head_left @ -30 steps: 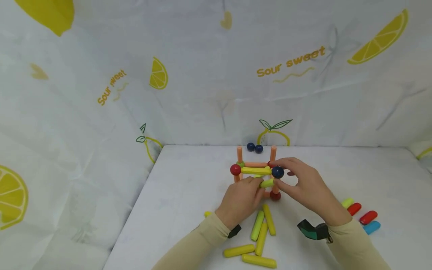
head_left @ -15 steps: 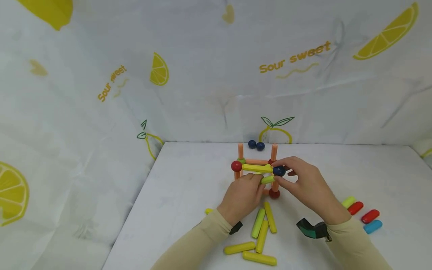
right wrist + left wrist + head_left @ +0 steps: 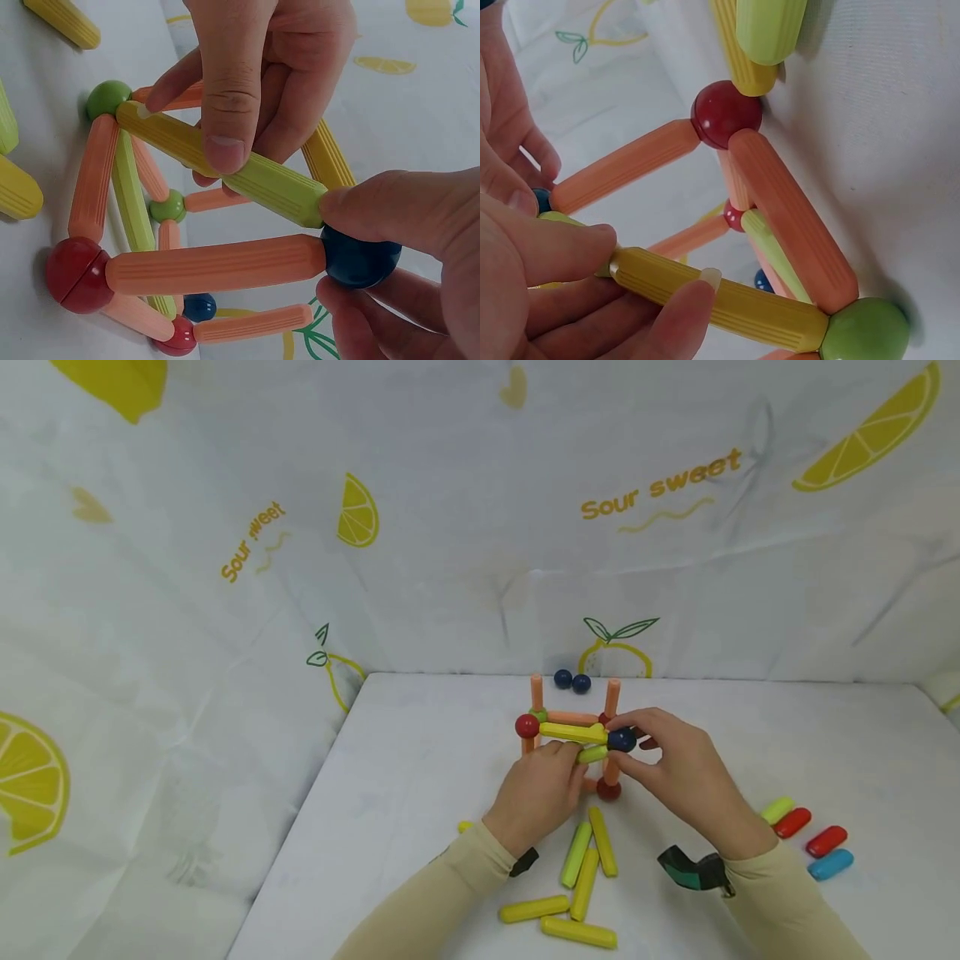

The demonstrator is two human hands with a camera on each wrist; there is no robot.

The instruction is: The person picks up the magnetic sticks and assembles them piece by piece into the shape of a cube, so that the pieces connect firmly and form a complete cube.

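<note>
A frame of orange, yellow and lime sticks joined by coloured balls stands on the table. My left hand (image 3: 536, 793) pinches a yellow stick (image 3: 169, 139) and a lime stick (image 3: 277, 191) where they meet end to end, slanting across one side of the frame. The yellow stick's lower end touches a green ball (image 3: 864, 330). At the frame's upper right corner, my right hand (image 3: 678, 768) holds a dark blue ball (image 3: 360, 251), its thumb over the lime stick's end. An orange stick (image 3: 217, 264) joins this ball to a red ball (image 3: 77, 275).
Several loose yellow sticks (image 3: 577, 932) and a lime stick (image 3: 576, 854) lie in front of the frame. To the right are red sticks (image 3: 827, 841), a blue stick (image 3: 831, 865) and another lime stick (image 3: 777, 810). Two dark blue balls (image 3: 572, 682) sit by the far edge.
The lime stick between my hands has risen slightly towards the dark blue ball. That ball sits a little lower relative to the upper red ball. The head view has shifted slightly.
</note>
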